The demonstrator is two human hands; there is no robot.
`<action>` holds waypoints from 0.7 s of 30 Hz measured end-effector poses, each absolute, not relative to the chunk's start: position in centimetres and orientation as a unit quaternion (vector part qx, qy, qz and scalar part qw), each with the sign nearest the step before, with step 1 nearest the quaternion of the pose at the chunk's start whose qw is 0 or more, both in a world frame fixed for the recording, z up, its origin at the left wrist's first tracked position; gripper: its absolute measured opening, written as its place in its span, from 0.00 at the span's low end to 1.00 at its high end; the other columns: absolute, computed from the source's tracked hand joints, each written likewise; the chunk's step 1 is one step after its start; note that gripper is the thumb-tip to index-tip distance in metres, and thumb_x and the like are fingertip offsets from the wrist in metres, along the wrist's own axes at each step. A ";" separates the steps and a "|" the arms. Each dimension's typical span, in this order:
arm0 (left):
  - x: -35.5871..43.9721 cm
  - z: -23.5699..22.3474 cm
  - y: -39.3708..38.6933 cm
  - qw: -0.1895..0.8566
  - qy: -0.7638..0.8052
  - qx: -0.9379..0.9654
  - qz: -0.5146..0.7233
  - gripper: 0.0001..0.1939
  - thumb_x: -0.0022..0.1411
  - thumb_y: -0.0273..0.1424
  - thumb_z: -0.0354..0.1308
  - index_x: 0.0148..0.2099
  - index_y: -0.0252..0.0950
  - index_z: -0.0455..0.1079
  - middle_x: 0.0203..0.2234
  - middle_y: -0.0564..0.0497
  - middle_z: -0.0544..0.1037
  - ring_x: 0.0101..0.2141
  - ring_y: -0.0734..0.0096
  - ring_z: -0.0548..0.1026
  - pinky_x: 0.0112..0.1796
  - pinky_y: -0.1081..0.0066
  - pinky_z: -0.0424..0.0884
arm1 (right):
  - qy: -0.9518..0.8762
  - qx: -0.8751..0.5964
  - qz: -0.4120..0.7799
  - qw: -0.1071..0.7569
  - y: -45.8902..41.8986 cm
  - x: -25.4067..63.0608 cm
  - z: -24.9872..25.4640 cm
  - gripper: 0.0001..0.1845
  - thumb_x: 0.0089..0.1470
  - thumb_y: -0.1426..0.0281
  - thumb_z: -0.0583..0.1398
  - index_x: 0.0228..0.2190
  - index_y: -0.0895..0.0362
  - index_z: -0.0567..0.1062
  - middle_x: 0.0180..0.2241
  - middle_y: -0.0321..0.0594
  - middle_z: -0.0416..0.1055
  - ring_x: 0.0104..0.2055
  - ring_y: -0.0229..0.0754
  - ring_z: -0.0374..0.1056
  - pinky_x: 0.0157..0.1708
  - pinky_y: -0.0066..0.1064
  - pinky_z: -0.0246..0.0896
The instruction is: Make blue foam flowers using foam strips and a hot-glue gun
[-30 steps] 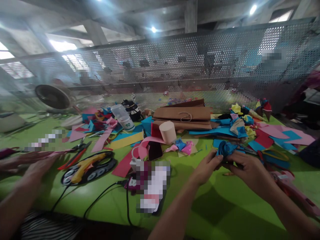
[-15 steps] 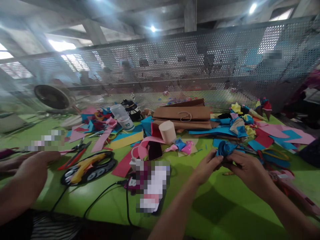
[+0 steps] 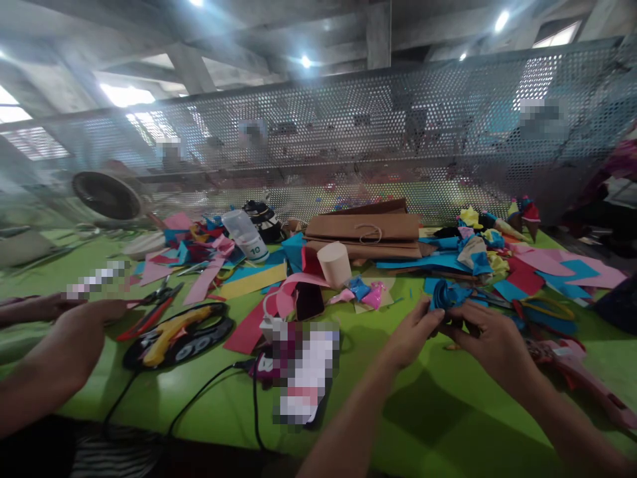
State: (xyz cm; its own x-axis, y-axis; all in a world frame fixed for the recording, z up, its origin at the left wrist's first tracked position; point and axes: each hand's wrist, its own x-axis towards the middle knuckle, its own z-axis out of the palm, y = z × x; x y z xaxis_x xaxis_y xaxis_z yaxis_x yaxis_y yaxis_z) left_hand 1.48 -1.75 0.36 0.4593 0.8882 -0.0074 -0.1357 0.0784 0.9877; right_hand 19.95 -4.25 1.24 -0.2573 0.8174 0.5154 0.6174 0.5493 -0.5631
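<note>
A blue rolled paper flower (image 3: 444, 292) is held up above the green table, its layers curled into a rose-like shape. My left hand (image 3: 414, 330) pinches its lower left side between thumb and fingers. On the other side my right hand (image 3: 486, 330) grips the base of the same flower, fingers bent and partly hiding it. Just below the hands lies a small tan piece (image 3: 452, 346), too blurred to name. Blue-handled scissors (image 3: 547, 312) with a yellow loop rest right of my right hand, and a pink glue gun (image 3: 582, 378) lies nearer the edge.
A co-worker's hands (image 3: 74, 332) are at the far left. Between us lie a yellow-and-black tool (image 3: 176, 335), a phone (image 3: 306, 378) and cables. Behind stand a tape roll (image 3: 334, 264), a plastic cup (image 3: 246, 236), brown paper (image 3: 363, 229) and coloured scraps. A mesh partition (image 3: 318, 146) closes the back.
My hands and the blue paper flower stay almost in place, with only a slight shift of the fingers. At the far left the co-worker's hands have moved a little to the right.
</note>
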 end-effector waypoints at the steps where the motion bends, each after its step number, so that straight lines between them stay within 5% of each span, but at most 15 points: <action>1: 1.5 0.1 -1.7 0.650 0.337 0.558 0.392 0.24 0.62 0.52 0.61 0.46 0.36 0.68 0.33 0.53 0.64 0.33 0.72 0.61 0.37 0.70 0.60 | -0.781 -0.460 0.116 0.405 -4.3 19.8 1.3 0.02 0.63 0.68 0.65 0.37 0.51 0.80 0.33 0.36 0.77 0.33 0.43 0.73 0.32 0.30 0.65; 7: 1.8 -0.3 -1.7 0.668 0.322 0.542 0.395 0.25 0.61 0.53 0.62 0.44 0.37 0.67 0.31 0.55 0.62 0.34 0.72 0.62 0.38 0.71 0.60 | -0.784 -0.459 0.079 0.411 -4.5 19.2 1.3 0.09 0.66 0.67 0.62 0.32 0.52 0.77 0.32 0.38 0.75 0.33 0.43 0.72 0.32 0.32 0.64; 13: 1.4 0.7 -1.7 0.707 0.314 0.484 0.409 0.34 0.52 0.58 0.68 0.47 0.36 0.69 0.30 0.56 0.65 0.28 0.77 0.60 0.33 0.72 0.58 | -0.764 -0.458 0.087 0.447 -5.2 19.8 1.8 0.11 0.63 0.63 0.66 0.47 0.48 0.79 0.34 0.36 0.76 0.30 0.41 0.70 0.30 0.31 0.66; 21: 1.9 -0.2 -0.9 0.694 0.327 0.477 0.429 0.34 0.41 0.40 0.80 0.50 0.37 0.74 0.37 0.51 0.76 0.40 0.67 0.70 0.44 0.67 0.65 | -0.703 -0.476 0.130 0.513 -5.1 21.7 2.0 0.08 0.62 0.60 0.65 0.42 0.48 0.81 0.35 0.38 0.76 0.35 0.46 0.72 0.35 0.36 0.69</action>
State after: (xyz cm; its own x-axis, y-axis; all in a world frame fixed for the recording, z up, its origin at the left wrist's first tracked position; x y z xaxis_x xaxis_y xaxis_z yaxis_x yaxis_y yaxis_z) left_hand 1.88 -0.92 -0.21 0.4186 0.9071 -0.0438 -0.2837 0.1765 0.9425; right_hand 21.65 -5.12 2.01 -0.0212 0.8024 0.5965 0.5347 0.5132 -0.6714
